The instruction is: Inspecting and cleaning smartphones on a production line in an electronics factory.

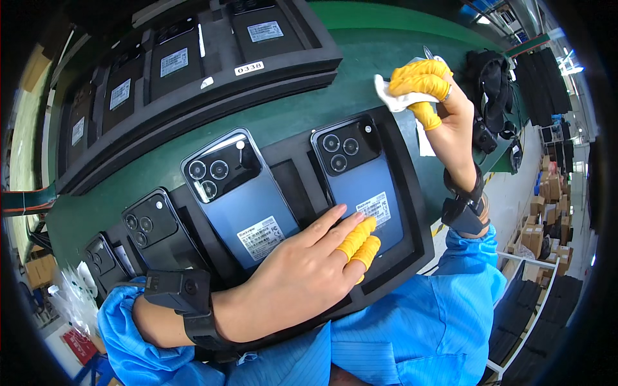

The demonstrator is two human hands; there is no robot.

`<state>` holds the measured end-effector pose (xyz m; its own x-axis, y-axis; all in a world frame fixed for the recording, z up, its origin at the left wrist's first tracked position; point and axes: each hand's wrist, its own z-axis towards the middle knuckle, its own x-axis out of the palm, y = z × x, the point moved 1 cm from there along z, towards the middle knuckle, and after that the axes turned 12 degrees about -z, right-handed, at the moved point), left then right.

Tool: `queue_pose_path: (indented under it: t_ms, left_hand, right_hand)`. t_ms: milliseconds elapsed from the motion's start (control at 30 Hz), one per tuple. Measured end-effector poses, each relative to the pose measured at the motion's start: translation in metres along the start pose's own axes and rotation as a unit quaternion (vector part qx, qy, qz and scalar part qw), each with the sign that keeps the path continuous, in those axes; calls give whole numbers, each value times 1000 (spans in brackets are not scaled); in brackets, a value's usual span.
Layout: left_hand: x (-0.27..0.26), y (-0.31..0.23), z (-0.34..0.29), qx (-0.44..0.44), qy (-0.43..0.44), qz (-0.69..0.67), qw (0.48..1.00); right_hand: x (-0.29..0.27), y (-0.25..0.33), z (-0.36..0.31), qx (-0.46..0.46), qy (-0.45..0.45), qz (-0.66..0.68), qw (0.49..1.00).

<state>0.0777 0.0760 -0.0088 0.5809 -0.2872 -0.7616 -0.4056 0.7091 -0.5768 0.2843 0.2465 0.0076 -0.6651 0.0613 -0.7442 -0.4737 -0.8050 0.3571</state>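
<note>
My left hand (pixel 302 270) lies over the lower part of the rightmost blue phone (pixel 360 170), fingers stretched out and yellow cots on some of them. The fingertips rest beside the white label (pixel 373 210) on the phone's back. Yellow cots also cover fingers of my right hand (pixel 428 93), which is closed around a white cloth (pixel 391 96) above the phone's far right corner. A thin shiny tip (pixel 427 51) shows past those fingers; its kind is unclear. Another blue phone (pixel 238 193) and two dark phones (pixel 158 225) (pixel 106 260) lie back-up to the left.
The near phones lie in a black foam tray (pixel 418 212) on a green table (pixel 357 64). Stacked black trays (pixel 283 74) holding several phones stand at the far left. A black bundle (pixel 489 83) is at the right, with cardboard boxes (pixel 534 235) on shelves beyond.
</note>
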Motion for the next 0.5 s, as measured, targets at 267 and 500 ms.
queue_pose_path:
  t_ms: [267,500]
  left_hand:
    - [-1,0,2,-3,3,-9,1000]
    - [0,1,1,-8,-5,-53,999]
  right_hand:
    - [20,21,-1,-170,104,-104,974]
    - [9,-2,-10,-148,85,-121,978]
